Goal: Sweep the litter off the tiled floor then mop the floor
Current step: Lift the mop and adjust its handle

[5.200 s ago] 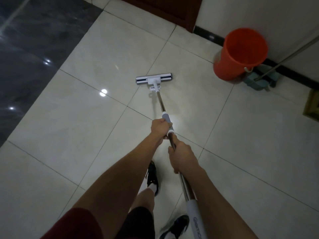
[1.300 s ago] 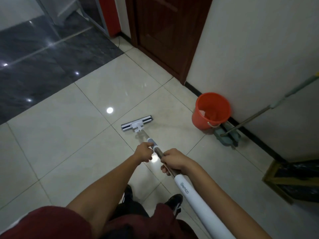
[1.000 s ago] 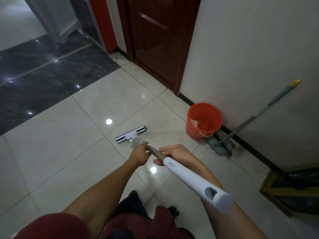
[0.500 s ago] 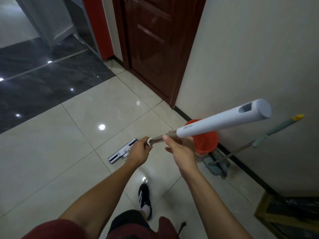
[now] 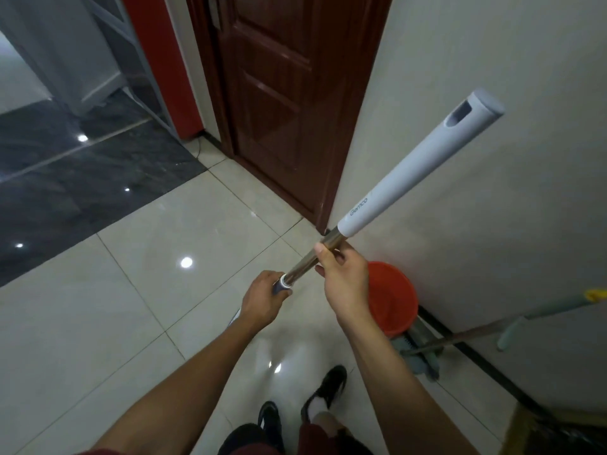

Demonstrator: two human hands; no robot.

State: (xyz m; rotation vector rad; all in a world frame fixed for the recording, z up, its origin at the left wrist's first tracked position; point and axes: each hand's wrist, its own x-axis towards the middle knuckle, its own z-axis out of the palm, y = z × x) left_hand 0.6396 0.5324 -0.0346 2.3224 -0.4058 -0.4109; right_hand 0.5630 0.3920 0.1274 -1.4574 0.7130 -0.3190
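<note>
Above the tiled floor point(image 5: 98, 323), both hands clamp the mop handle point(image 5: 410, 172): left hand point(image 5: 262, 300) low, right hand point(image 5: 341, 277) toward one o'clock; mop head seemingly hidden.

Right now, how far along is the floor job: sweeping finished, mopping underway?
Done: no litter shows on the glossy cream tiled floor. In hand: the left hand and right hand grip the white-handled steel mop pole, tilted up toward the wall; its head is hidden. Left: I can't tell how much remains unmopped; the orange plastic bucket stands beside the wall.
</note>
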